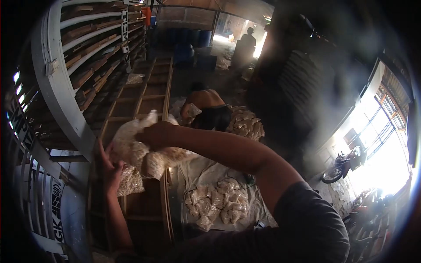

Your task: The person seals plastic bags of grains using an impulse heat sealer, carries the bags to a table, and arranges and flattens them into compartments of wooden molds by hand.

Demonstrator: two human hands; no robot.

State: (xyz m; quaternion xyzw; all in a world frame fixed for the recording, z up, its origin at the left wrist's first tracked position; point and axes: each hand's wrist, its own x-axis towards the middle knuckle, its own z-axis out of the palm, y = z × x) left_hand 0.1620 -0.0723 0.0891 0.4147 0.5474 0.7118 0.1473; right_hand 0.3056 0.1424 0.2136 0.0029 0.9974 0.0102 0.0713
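Note:
A large clear plastic bag (pixel 127 136) of pale pieces stands over the wooden frame at left centre. My left hand (pixel 109 166) is at its left side, fingers spread and thumb apart, the palm against the plastic. My right hand (pixel 153 136) lies over the top of the bag, its fingers hidden by shadow and plastic. Smaller filled packets (pixel 154 164) hang or lie just below my right hand. Another filled bag (pixel 130 182) rests on the wooden frame (pixel 166 193), beside my left wrist.
Many small packets (pixel 217 201) lie on a sheet (pixel 188 168) at lower centre. A crouching co-worker (pixel 208 105) is beyond, near more packets (pixel 246 122). Another person (pixel 247 41) stands at the back. Slatted racks are on the left, a motorcycle (pixel 344 166) on the right.

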